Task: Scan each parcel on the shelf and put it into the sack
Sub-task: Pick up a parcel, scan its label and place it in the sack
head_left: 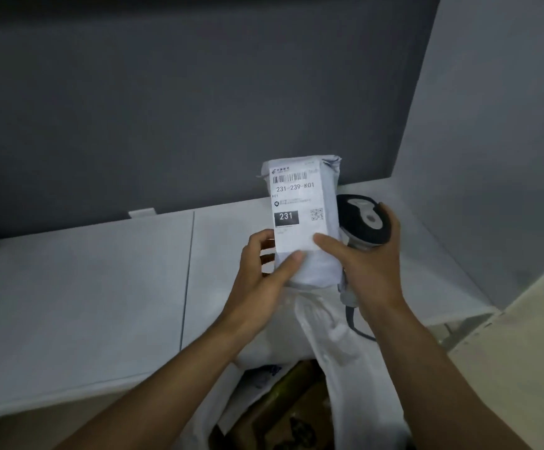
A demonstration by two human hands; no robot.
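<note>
A white parcel (303, 219) with a barcode label reading 231-239-K01 stands upright above the shelf's front edge. My left hand (264, 271) grips its lower left side, thumb across the front. My right hand (371, 258) holds a black and white handheld scanner (361, 222) just right of the parcel, with its thumb pressing the parcel's lower right front. The white sack (338, 345) hangs open below the hands, with brown cardboard parcels (283, 401) inside.
The white shelf (101, 287) stretches left, with a seam down its middle and a dark grey back wall (199, 108). A grey side panel (491, 157) closes the shelf on the right. The scanner's cable (356, 326) trails down beside the sack.
</note>
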